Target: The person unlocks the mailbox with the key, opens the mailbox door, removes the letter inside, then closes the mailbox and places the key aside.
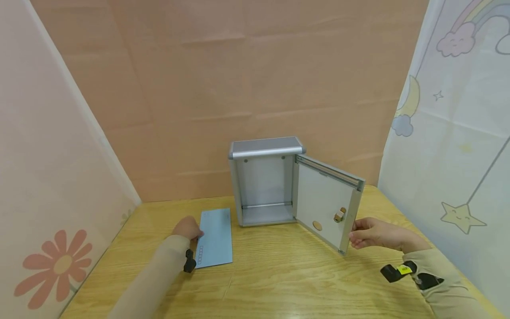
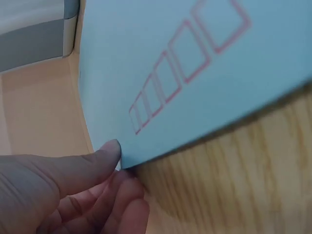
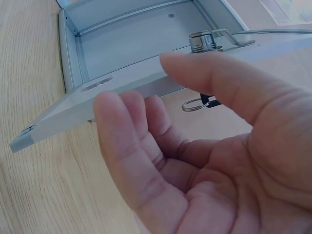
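A light blue envelope (image 1: pixel 215 239) with a row of red postcode boxes lies on the table, left of a grey metal mailbox (image 1: pixel 265 184). My left hand (image 1: pixel 187 228) pinches the envelope's edge near a corner, thumb on top and fingers below, as the left wrist view shows. The mailbox stands upright with its door (image 1: pixel 324 199) swung wide to the right. Beside the door's free edge is my right hand (image 1: pixel 380 235), its fingers loosely bent and thumb apart from them. In the right wrist view its fingertips (image 3: pixel 109 105) are at the door edge; contact is unclear.
On the door's inner face sits a lock (image 1: pixel 340 215), with a key ring (image 3: pixel 194 105) on the outer side. The wooden table (image 1: pixel 271 283) is bordered by a tan backdrop (image 1: pixel 255 79) and patterned side cloths.
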Motion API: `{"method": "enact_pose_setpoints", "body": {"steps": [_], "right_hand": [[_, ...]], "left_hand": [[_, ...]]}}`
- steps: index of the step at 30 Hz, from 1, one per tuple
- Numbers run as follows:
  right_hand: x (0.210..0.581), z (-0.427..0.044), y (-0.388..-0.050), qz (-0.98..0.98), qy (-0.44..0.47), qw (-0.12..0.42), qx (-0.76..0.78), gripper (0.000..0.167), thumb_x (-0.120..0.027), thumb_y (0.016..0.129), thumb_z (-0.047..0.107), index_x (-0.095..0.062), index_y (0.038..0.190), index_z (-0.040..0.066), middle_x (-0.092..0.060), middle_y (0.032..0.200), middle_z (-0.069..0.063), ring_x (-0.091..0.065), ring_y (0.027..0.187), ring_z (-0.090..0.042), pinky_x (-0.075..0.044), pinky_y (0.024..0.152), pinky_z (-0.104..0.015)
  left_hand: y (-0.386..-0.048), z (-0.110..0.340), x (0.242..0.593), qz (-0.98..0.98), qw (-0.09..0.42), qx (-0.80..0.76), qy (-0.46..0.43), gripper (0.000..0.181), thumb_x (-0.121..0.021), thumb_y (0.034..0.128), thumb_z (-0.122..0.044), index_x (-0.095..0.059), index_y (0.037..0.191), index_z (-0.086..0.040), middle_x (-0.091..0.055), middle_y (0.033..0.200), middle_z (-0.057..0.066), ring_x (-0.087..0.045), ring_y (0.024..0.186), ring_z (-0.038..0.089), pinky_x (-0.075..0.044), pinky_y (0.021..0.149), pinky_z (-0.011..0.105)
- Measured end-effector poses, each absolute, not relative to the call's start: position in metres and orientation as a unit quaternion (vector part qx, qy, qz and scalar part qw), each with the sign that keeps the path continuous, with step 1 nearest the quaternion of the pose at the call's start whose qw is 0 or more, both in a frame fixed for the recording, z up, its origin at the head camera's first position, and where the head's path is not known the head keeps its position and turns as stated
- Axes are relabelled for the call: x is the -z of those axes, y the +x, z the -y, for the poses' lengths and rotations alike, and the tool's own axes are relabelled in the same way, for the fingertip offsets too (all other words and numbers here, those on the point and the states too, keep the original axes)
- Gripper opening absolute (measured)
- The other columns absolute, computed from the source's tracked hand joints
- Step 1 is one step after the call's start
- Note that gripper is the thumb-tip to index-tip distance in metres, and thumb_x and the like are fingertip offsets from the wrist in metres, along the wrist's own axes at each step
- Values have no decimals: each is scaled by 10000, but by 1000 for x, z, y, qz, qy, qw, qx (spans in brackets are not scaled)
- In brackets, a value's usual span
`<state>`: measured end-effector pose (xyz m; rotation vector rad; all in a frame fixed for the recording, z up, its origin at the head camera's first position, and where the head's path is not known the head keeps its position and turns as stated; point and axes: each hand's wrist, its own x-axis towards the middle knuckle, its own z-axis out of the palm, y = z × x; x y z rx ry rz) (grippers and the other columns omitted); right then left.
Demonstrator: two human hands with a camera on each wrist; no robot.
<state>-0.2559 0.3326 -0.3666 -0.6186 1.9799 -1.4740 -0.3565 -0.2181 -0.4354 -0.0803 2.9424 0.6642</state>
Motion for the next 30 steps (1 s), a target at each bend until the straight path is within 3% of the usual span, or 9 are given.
{"method": "enact_pose_setpoints", "body": {"steps": [8,14,16,18,21,22,25,30], "right_hand": [[365,-331,-254,-743,-230,294,555,376,-432,1025,75,-395,1234,-236,-580,1105,-108,-622,958,-133,-553,854,-284],[364,-332,-253,-742,-228,293,558,391,-437,1023,77,-385,1235,-247,-581,1108,-104,-624,961,-127,-553,851,-270],[365,-333,-253,-740,-230,294,560,390,-436,1023,74,-384,1236,-249,-584,1107,-101,-625,958,-122,-553,850,-269],[366,-333,-253,-738,-232,295,561,390,-433,1024,73,-383,1238,-248,-586,1113,-101,-626,963,-126,-553,851,-268],[366,-333,-253,-738,-238,294,559,379,-423,1025,67,-387,1238,-245,-587,1121,-104,-626,968,-127,-552,854,-270],[366,-333,-254,-738,-238,295,559,379,-422,1026,68,-388,1240,-243,-586,1123,-104,-627,969,-129,-552,854,-271],[365,-333,-254,-737,-240,295,559,382,-424,1026,69,-388,1241,-244,-585,1126,-106,-627,973,-134,-553,855,-273],[366,-332,-253,-736,-235,297,561,384,-435,1023,68,-387,1238,-247,-587,1122,-110,-631,976,-155,-556,853,-279]], "left_hand": [[-355,209,430,-991,20,-131,-9,148,-777,785,-113,-668,789,-14,-623,687,71,-526,604,194,-458,519,303],[-364,189,412,-993,-32,-105,34,77,-716,796,-106,-654,785,-63,-623,686,42,-491,573,160,-452,476,315],[-367,179,402,-975,-7,-214,63,109,-714,836,-138,-656,872,-53,-656,784,65,-587,653,217,-518,552,340],[-371,170,395,-930,39,-352,96,203,-693,872,-150,-636,1017,-21,-669,953,126,-648,831,312,-564,698,364],[-373,158,391,-835,126,-522,120,362,-630,925,-117,-534,1223,64,-582,1218,238,-565,1149,414,-498,978,449],[-374,155,391,-815,146,-546,125,396,-610,940,-105,-493,1265,88,-546,1265,261,-534,1191,423,-469,1017,455],[-376,148,394,-785,176,-580,128,430,-580,969,-106,-426,1310,105,-512,1298,264,-513,1223,400,-392,1086,494],[-378,143,397,-777,167,-595,116,376,-576,973,-94,-442,1249,121,-563,1198,240,-579,1110,356,-413,1062,509]]}}
